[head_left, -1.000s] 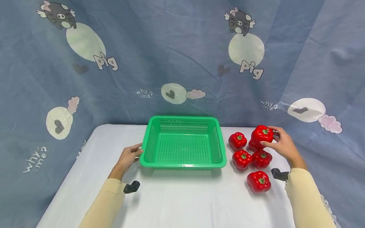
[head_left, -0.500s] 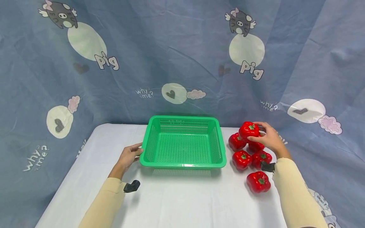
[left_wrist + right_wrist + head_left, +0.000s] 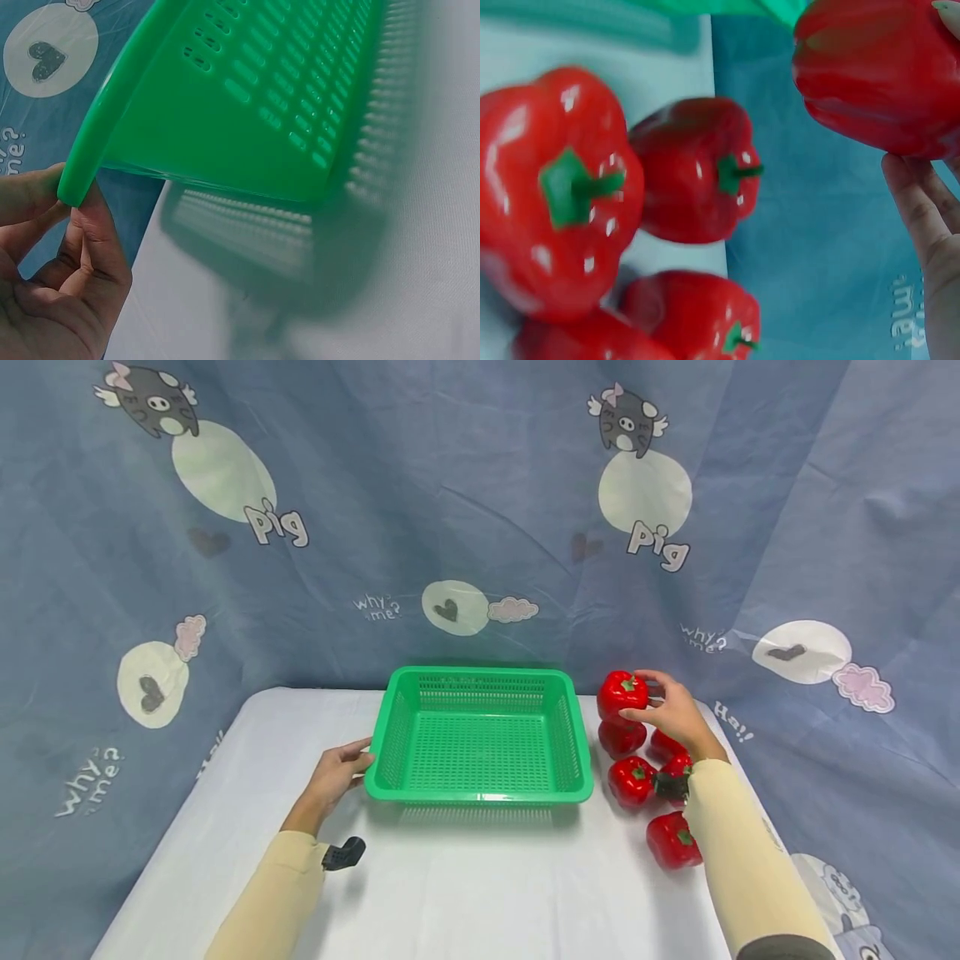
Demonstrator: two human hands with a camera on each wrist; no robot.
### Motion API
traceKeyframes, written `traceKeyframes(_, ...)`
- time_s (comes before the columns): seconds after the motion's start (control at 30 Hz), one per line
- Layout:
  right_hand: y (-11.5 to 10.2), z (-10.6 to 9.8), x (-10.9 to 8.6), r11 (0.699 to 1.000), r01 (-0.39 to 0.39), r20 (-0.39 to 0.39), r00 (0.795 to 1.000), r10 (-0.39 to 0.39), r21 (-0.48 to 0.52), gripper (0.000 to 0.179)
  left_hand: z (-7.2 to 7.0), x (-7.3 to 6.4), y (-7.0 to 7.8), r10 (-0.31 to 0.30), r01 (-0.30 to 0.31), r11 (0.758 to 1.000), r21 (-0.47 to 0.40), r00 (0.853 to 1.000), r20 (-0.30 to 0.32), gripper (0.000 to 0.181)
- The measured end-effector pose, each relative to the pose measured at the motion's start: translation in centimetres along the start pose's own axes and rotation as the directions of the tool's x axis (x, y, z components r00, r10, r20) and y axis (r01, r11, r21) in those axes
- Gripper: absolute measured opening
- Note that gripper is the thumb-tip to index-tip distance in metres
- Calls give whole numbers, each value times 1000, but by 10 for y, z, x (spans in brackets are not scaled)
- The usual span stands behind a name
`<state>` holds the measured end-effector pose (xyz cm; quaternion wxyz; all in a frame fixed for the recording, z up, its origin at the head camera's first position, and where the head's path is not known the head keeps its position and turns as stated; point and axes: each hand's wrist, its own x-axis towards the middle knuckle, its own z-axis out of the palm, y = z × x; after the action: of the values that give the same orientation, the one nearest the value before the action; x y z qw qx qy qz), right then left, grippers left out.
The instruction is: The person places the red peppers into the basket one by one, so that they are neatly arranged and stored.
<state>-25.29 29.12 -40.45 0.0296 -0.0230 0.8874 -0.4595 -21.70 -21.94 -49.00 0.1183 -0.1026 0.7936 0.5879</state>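
A red bell pepper (image 3: 622, 695) with a green stem is in my right hand (image 3: 675, 717), thumb and fingers around its side. It is raised above another red bell pepper (image 3: 621, 739) on the table; the right wrist view shows the held bell pepper (image 3: 877, 75) at upper right. My left hand (image 3: 334, 774) pinches the left rim of a green plastic basket (image 3: 480, 796). In the left wrist view, thumb and fingers of the left hand (image 3: 67, 262) meet at the rim's corner. The basket's slotted floor is bare.
Several more red bell peppers (image 3: 632, 782) stand right of the basket, partly covered by my right forearm and wrist strap. One bell pepper (image 3: 672, 841) sits nearer the front. A blue printed curtain (image 3: 480, 510) hangs behind the white tabletop (image 3: 480, 885).
My right hand has carried the bell pepper leftward and slightly up, from over the right-hand peppers toward the basket. The left hand stays at the basket's rim.
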Motion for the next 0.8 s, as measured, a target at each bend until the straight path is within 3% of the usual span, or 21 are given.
traceKeyframes(0.13, -6, 9, 8, 1000, -14, 11, 1000, 13, 28, 79, -1, 2, -1, -6, 6, 1000, -1, 1000, -2, 46)
traceKeyframes(0.43, -21, 35, 30, 994, 39, 58, 997, -44, 98, 72, -1, 2, 1, -9, 9, 1000, 8, 1000, 1, 45)
traceKeyframes(0.8, -29, 72, 48, 989, 46, 108, 992, -61, 141, 69, -2, 1, -1, -15, 15, 1000, 0, 1000, 4, 46)
